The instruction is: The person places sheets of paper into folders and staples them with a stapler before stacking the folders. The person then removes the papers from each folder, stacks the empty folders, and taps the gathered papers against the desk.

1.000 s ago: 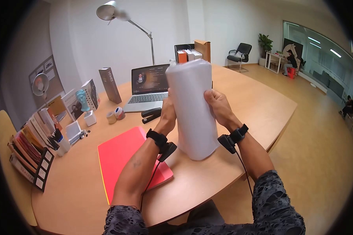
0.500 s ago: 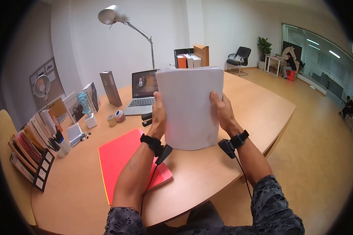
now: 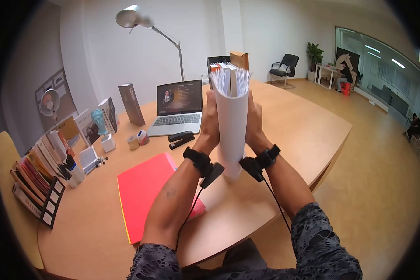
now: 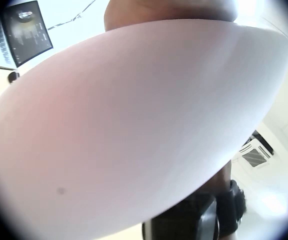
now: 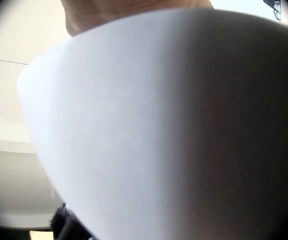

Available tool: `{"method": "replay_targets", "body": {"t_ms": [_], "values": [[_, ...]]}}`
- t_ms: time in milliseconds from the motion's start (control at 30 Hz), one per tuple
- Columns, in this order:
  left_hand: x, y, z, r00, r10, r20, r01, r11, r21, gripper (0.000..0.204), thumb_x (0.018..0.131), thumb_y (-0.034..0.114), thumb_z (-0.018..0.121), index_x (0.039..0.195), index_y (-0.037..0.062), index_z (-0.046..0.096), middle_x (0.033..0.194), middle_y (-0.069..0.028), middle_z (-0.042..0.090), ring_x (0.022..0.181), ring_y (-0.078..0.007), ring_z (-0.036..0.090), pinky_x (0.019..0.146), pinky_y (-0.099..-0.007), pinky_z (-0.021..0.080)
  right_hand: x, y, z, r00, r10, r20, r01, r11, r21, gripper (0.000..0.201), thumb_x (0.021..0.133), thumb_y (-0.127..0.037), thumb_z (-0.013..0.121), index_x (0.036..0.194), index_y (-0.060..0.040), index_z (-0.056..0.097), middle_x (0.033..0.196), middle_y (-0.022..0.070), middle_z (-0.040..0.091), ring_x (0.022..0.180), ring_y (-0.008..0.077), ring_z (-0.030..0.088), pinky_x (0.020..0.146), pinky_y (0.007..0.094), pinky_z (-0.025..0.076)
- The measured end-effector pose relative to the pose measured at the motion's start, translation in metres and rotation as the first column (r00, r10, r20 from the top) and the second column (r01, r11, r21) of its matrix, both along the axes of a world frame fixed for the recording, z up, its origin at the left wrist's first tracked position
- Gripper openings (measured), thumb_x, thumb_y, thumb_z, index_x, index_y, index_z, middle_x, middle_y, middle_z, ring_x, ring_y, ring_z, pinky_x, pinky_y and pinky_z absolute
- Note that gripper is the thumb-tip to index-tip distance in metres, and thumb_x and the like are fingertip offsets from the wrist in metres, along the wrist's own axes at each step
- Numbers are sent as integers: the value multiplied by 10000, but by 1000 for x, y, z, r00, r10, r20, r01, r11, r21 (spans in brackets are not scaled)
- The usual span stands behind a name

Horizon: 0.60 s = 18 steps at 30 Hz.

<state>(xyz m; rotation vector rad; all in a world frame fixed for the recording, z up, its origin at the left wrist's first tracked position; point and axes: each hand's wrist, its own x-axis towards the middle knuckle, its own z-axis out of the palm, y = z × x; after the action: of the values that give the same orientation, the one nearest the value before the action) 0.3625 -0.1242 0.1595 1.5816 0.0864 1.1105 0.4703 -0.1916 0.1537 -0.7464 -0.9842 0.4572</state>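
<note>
A thick stack of white paper (image 3: pixel 232 126) stands upright in front of me, bent into a U with its curved side towards me. Its sheet edges fan out at the top on both sides. My left hand (image 3: pixel 211 122) grips it from the left and my right hand (image 3: pixel 255 122) from the right; most of the fingers are hidden behind the paper. White paper (image 4: pixel 134 115) fills most of the left wrist view, with part of the hand along the top. The right wrist view shows the same curved paper surface (image 5: pixel 109 110) close up.
Left of the stack lie a red folder (image 3: pixel 147 193) and a black stapler (image 3: pixel 181 139). Behind are an open laptop (image 3: pixel 177 107), tape rolls (image 3: pixel 138 139) and a desk lamp (image 3: pixel 128 17). A file holder (image 3: pixel 219 59) stands beyond the paper; books (image 3: pixel 37 161) line the left side.
The stack went from a bent roll to a nearly flat, broad face, then folded into a narrow U. My hands moved apart slightly, then came closer together.
</note>
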Motion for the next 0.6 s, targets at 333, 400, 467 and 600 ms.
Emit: {"method": "replay_targets", "body": {"t_ms": [333,400,467,600], "values": [[-19,31,0,963,192,188,-187,981,-46,741,1014,591,249,1372,-34,424,1247,-131,546,1057,-179,558,905,-301,462,26,7,-15,987,-79,138,98,987,-131,704,1002,-585,341,1246,49,525,1123,117,600,1024,169,547,910,312,443],[-22,3,26,917,355,181,-364,931,21,728,1006,587,319,1388,-26,410,1207,-115,558,1075,-176,531,960,-312,421,22,6,-5,987,-64,150,81,991,-106,695,1002,-574,361,1281,45,507,1137,110,589,1045,173,533,921,308,433],[-15,-11,39,900,391,192,-415,904,100,734,999,606,305,1386,-5,432,1191,-124,570,1028,-172,547,934,-313,432,8,8,10,961,-150,234,130,987,96,728,994,-581,372,1372,38,433,1274,155,532,1165,216,510,997,322,402],[-11,6,33,870,408,277,-480,832,280,597,1010,529,364,1258,27,571,1146,-126,602,885,-147,561,848,-299,453,-7,-11,37,894,-268,358,222,961,165,728,1002,-574,355,1421,20,391,1364,157,474,1236,219,460,1053,334,361]]}}
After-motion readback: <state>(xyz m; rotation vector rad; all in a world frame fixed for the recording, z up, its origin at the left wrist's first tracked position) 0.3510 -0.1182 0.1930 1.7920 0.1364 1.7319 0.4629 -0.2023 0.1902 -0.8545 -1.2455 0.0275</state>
